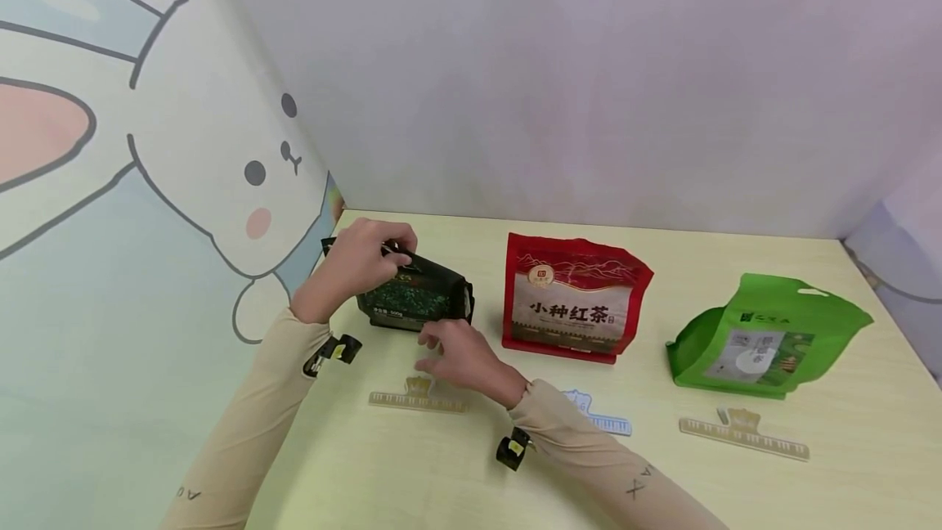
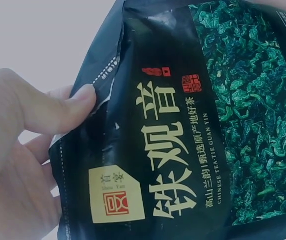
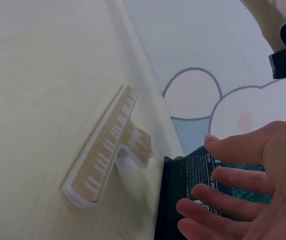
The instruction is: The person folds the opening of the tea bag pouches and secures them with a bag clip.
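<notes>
While the left hand point(image 1: 368, 256) pinches the top edge of the black tea bag point(image 1: 408, 299), left of centre in the head frame, the right hand point(image 1: 465, 357) is held near the bag's lower right corner, fingers loosely spread, gripping nothing. The gold clip point(image 1: 417, 401) lies just below the bag, lower left of centre.

Technique (judgement): keep thumb and fingers opposed across the top edge, press it flat and even along its width, and let the right hand steady the base so that a pull on the top does not tip the bag.

Unresolved: in the left wrist frame the left fingers pass mostly behind the bag, and its lower part runs off the right edge. Cannot tell whether the right fingertips touch the bag. The blue clip point(image 1: 611, 424), lower right of centre, is partly covered by the right sleeve point(image 1: 589, 452).
</notes>
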{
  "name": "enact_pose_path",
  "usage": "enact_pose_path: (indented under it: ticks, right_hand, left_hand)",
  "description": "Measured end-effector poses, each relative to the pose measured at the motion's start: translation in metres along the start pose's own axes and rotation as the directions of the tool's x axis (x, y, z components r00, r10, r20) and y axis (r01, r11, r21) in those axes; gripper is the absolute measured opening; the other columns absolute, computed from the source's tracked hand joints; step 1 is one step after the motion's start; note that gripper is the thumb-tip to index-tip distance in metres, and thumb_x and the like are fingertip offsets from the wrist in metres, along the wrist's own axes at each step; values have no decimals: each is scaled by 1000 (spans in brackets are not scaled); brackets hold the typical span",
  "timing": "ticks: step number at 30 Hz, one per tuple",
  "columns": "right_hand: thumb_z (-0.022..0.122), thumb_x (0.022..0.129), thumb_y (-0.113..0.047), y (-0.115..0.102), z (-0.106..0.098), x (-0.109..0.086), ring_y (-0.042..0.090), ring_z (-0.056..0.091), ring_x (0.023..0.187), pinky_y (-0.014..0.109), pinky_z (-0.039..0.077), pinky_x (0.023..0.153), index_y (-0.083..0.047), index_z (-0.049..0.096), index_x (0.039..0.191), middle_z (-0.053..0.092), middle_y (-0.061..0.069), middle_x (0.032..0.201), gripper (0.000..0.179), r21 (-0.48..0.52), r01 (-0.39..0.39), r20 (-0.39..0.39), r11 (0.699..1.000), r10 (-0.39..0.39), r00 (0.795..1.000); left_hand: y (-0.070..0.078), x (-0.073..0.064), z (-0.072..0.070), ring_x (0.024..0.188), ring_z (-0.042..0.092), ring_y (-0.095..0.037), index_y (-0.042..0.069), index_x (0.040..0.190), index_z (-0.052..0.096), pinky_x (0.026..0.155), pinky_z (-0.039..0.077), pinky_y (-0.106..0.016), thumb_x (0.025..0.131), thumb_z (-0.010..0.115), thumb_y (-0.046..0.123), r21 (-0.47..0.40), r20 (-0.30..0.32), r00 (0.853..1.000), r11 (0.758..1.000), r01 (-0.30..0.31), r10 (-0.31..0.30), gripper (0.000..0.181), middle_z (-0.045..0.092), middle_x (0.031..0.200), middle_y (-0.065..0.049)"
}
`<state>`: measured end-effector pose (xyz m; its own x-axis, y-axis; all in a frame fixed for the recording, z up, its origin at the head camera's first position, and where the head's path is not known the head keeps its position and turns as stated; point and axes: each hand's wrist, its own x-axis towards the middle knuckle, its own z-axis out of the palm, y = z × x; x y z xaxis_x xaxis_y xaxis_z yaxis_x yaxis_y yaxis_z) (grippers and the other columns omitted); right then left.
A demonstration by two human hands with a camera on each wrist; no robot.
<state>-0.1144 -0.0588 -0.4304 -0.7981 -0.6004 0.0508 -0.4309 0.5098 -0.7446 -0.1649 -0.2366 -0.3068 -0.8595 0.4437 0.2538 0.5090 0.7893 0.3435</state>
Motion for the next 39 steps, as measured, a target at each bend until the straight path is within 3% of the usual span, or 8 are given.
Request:
enact_pose_path:
  ticks: [8,21,29,39]
  right_hand:
    - [78,79,-23,9,9,2,18,62,83,25,47,64,-8,69,99,66,6,92,27,-28,-34,41,999,36,999]
    - [77,79,-28,10,22,2,10,55,76,27,45,62,-10,68,100,64,4,93,29,-56,-87,100,995,92,991]
    - [76,78,-31,14,35,1,9,52,73,27,42,59,-12,68,96,60,-1,86,27,-125,-69,81,990,79,994]
    - [78,74,-23,7,39,1,8,48,68,27,41,58,-11,68,96,58,-2,84,27,-177,-82,100,981,101,990]
  left_hand:
    - [1,0,0,63,55,-12,19,82,66,51,36,-31,85,67,5,-14,1,1000,1000,6,-6,15,65,77,4]
    - [1,-1,-1,61,51,-13,20,82,66,50,34,-30,85,67,7,-6,1,1000,1000,23,-23,13,64,78,5]
    - [1,-2,1,59,49,-14,20,82,66,49,32,-30,85,67,7,-6,5,999,999,32,-32,13,64,78,4]
    - [2,-2,0,60,49,-15,18,84,66,49,32,-30,86,67,7,-5,11,999,1000,31,-30,12,64,79,3]
